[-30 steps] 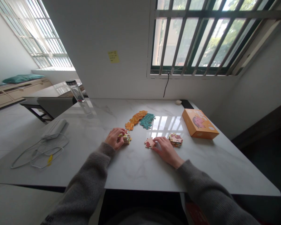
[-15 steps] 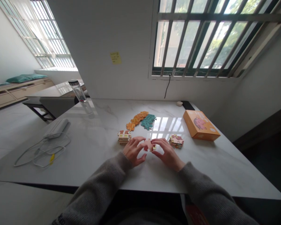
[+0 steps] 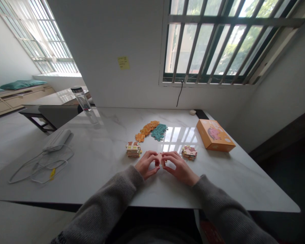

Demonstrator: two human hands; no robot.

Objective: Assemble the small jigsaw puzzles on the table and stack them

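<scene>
My left hand [image 3: 146,164] and my right hand [image 3: 176,165] meet over the middle of the white marble table [image 3: 112,169]. Both pinch small pink and cream puzzle pieces [image 3: 159,159] between their fingertips, the pieces mostly hidden by the fingers. A stack of puzzle pieces [image 3: 133,149] stands just left of my left hand. A second stack [image 3: 189,152] lies right of my right hand. Farther back, a row of orange joined pieces [image 3: 147,129] touches a teal patch [image 3: 159,131].
An orange puzzle box [image 3: 215,135] lies at the right. A clear bottle [image 3: 84,103] stands at the back left. A white power adapter [image 3: 57,139] with looped cables [image 3: 38,167] sits at the left. A barred window is behind the table.
My left hand left the left stack and came to the centre. Both hands closed in on the pieces that my right hand was touching.
</scene>
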